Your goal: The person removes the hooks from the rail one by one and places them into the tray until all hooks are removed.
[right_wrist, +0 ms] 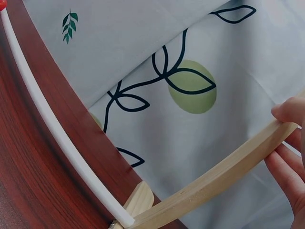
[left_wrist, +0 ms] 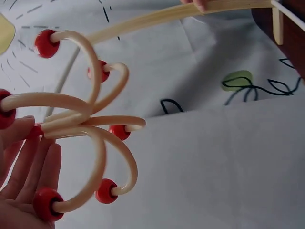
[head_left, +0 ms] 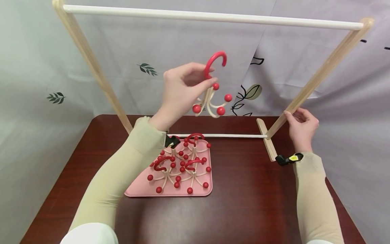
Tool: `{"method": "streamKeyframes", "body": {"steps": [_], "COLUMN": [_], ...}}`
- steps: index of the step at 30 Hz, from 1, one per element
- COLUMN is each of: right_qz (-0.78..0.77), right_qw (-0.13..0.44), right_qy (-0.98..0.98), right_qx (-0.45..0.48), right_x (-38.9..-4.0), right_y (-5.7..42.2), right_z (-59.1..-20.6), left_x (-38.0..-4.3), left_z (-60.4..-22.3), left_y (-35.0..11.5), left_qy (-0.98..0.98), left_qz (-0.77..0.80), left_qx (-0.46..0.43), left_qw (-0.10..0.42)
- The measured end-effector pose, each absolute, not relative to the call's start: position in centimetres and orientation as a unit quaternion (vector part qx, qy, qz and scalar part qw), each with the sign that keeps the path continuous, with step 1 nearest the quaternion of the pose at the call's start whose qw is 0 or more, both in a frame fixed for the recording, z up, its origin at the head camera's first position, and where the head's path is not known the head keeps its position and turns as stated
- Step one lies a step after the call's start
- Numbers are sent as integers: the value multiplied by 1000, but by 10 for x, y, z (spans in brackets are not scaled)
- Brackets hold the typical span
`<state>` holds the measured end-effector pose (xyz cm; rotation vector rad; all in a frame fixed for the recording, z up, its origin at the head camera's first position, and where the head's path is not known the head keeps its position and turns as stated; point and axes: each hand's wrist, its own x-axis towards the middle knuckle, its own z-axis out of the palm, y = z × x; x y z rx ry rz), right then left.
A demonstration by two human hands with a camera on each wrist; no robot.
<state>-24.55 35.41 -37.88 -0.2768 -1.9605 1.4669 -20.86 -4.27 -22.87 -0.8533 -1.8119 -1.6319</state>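
Observation:
My left hand (head_left: 179, 89) holds a multi-arm hook hanger (head_left: 208, 96) in the air by the base of its red hook, between thumb and fingers. The hanger has curved cream arms tipped with red balls, seen close in the left wrist view. It is below the white top bar (head_left: 213, 16) of a wooden rack and apart from it. My right hand (head_left: 301, 128) grips the rack's right wooden post (head_left: 317, 81) low down, thumb on one side and fingers on the other, as the right wrist view also shows. Several similar hangers (head_left: 166, 172) lie on a pink tray (head_left: 140, 186).
The rack stands on the dark red-brown table (head_left: 240, 203), with a white lower bar (head_left: 234, 136) and a flat wooden foot (head_left: 269, 147) at the right. Behind hangs a pale cloth (head_left: 128, 44) with leaf prints. The left forearm passes over the tray's left part.

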Motion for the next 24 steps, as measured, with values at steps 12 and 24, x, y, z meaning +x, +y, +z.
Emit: {"method": "streamKeyframes", "body": {"steps": [12, 24], "right_qz": [555, 555], "right_qw": [332, 330], "right_qy": [-755, -754], "right_qx": [-110, -122], "right_x": [-245, -241], "right_y": [353, 352], "right_z": [-378, -377], "left_x": [-175, -136], "left_z": [-280, -344], "left_y": [-100, -165], "left_qy": [-707, -723], "left_qz": [-623, -597], "left_qx": [-197, -100], "left_qw": [271, 334]}}
